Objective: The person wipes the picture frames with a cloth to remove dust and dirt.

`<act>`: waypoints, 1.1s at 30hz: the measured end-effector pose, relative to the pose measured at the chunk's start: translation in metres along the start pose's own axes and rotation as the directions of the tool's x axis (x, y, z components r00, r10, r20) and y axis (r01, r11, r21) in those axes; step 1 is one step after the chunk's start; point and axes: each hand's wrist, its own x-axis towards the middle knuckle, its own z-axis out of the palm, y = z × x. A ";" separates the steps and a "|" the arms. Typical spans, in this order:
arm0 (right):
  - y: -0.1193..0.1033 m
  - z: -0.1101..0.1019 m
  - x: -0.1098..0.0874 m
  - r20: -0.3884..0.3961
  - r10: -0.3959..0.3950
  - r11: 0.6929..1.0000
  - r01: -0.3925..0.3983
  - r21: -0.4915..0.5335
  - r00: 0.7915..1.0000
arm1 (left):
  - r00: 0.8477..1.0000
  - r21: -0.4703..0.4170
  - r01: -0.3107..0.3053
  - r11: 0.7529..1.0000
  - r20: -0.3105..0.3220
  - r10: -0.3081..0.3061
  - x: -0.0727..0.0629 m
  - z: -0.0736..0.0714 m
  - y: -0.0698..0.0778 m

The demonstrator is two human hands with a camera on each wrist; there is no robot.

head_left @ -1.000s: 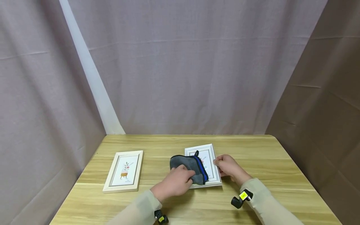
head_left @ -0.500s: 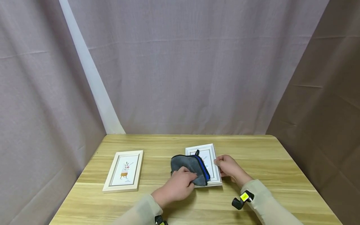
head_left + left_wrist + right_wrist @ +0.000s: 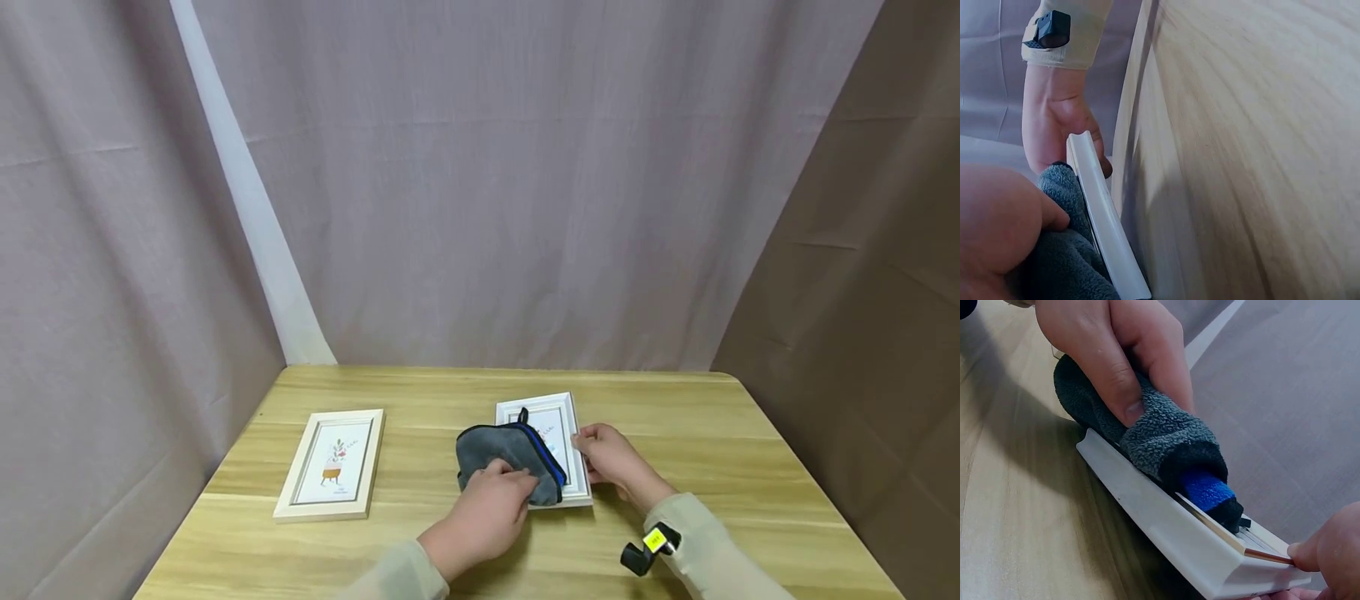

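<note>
In the head view my left hand pinches a folded grey microfibre cloth with black trim and a blue inner side, pressing it on a white picture frame. The cloth covers the frame's left and lower part, including much of the print. At the frame's right edge, my right hand grips it with the thumb on top and fingers underneath. Seen from the right wrist, the frame's white side is tilted up from the table, and a bunched fold of cloth sits under my left thumb.
A cream picture frame with a plant print lies flat on the left of the wooden table. Grey-brown curtains hang behind the table and on both sides.
My left hand and the cloth have shifted slightly to the right across the white frame. My right hand keeps its grip on the edge. The head view has tilted up a little.
</note>
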 end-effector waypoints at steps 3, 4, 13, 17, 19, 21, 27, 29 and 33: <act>0.002 0.002 0.001 -0.013 -0.003 1.000 0.003 -0.009 1.000 | 1.000 0.018 -0.003 1.000 -0.002 0.003 0.000 -0.003 0.002; 0.002 0.002 0.001 -0.016 -0.004 1.000 0.004 -0.010 1.000 | 1.000 0.018 0.000 1.000 0.000 0.000 0.000 -0.004 0.003; 0.004 0.003 0.000 -0.016 0.011 1.000 -0.011 -0.026 1.000 | 0.999 0.011 0.028 1.000 0.021 -0.028 -0.001 0.000 0.005; 0.002 0.002 0.001 -0.013 0.000 1.000 0.000 -0.019 1.000 | 1.000 0.017 0.029 0.999 0.009 -0.029 0.000 0.001 0.006; 0.000 0.002 0.001 -0.011 -0.004 1.000 0.003 -0.014 1.000 | 1.000 0.013 0.025 1.000 -0.005 -0.025 0.000 0.001 0.006; -0.002 0.002 0.002 -0.009 -0.004 1.000 0.004 -0.011 1.000 | 1.000 -0.002 0.022 1.000 -0.017 -0.022 0.001 0.000 0.006; -0.003 0.000 0.001 -0.005 0.000 1.000 0.000 -0.009 1.000 | 0.999 -0.026 0.034 0.999 0.016 -0.034 0.004 -0.003 0.007; -0.003 0.000 0.000 -0.002 0.003 1.000 -0.003 -0.011 1.000 | 0.998 -0.013 0.041 0.999 0.046 -0.040 0.005 -0.004 0.008; -0.003 0.000 -0.001 0.007 0.005 1.000 -0.005 -0.010 1.000 | 0.994 0.008 0.050 0.999 0.099 -0.050 0.006 -0.005 0.010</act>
